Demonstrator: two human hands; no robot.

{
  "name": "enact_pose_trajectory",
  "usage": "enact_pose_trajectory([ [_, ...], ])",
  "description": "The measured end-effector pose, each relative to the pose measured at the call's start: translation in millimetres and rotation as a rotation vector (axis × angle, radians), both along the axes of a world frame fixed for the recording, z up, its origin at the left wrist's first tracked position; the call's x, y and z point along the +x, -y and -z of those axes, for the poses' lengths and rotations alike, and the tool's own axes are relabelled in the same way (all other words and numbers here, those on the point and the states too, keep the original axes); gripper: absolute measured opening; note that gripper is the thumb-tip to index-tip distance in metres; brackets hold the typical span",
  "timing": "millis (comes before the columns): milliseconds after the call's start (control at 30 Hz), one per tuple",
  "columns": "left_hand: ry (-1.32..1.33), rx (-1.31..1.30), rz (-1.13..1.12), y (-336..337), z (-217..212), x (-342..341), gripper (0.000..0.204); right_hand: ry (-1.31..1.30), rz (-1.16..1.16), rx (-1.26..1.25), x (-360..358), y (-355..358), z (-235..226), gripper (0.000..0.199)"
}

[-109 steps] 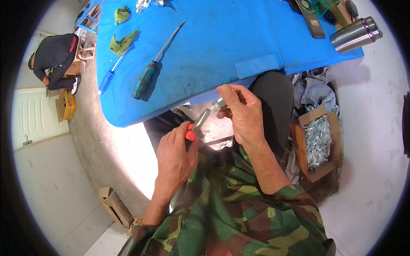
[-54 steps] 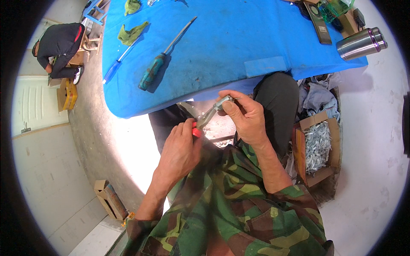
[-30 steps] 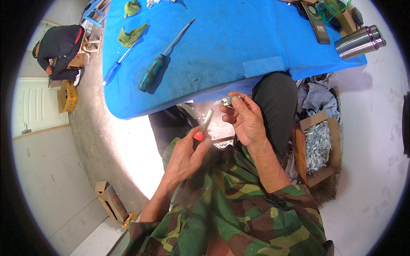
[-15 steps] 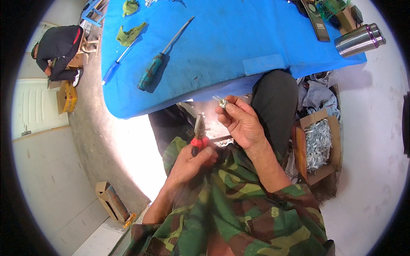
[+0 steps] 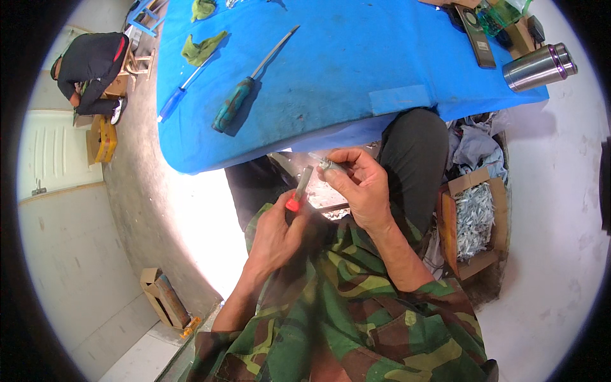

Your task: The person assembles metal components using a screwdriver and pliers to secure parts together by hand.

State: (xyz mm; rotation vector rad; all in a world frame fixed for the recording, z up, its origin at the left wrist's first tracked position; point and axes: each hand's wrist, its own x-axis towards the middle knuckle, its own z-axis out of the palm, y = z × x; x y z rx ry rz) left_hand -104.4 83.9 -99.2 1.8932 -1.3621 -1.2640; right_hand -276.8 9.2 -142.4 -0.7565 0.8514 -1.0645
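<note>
My left hand (image 5: pixel 273 239) is wrapped round the red grip of a pair of pliers (image 5: pixel 304 184), whose metal jaws point up and away from me. To its right, my right hand (image 5: pixel 368 194) pinches a small silvery metal part (image 5: pixel 328 165) between thumb and fingers. A thin pale tip sticks out of that part on its left; the rest is partly covered by the fingers. The jaws are close beside the part, with a small gap between them. Both hands are above my lap, short of the table edge.
On the blue-covered table (image 5: pixel 337 70) lie a large green-handled screwdriver (image 5: pixel 235 105), a blue screwdriver (image 5: pixel 173 104), green cloth scraps (image 5: pixel 202 48), a phone (image 5: pixel 476 38) and a steel flask (image 5: pixel 538 68). A carton of silvery strips (image 5: pixel 474 219) stands at my right. Another person (image 5: pixel 95 67) sits far left.
The pliers have turned edge-on, their jaws nearer the metal part. My right hand has shifted slightly and tilted the part. The view has moved a little.
</note>
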Motion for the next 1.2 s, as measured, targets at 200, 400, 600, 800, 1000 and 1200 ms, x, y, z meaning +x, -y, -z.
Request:
enact_pose_trajectory([
  [200,0.071,-0.122,-0.031,0,7,0,0.029,-0.082,0.024,-0.088,7,-4,-4,0.027],
  [400,0.267,-0.322,0.03,-3,21,3,0.028,-0.152,0.003,-0.13,9,-6,-11,0.025],
  [600,0.302,-0.264,-0.003,-4,16,3,0.029,-0.114,0.024,-0.123,9,-6,-9,0.025],
  [800,0.319,-0.316,0.005,0,14,2,0.029,-0.123,0.009,-0.129,8,-5,-10,0.025],
  [1000,0.382,-0.339,0.023,0,14,-1,0.029,-0.113,0.017,-0.157,8,-4,-12,0.025],
  [1200,0.346,-0.308,-0.01,0,14,-3,0.03,-0.114,0.008,-0.168,8,-4,-10,0.025],
])
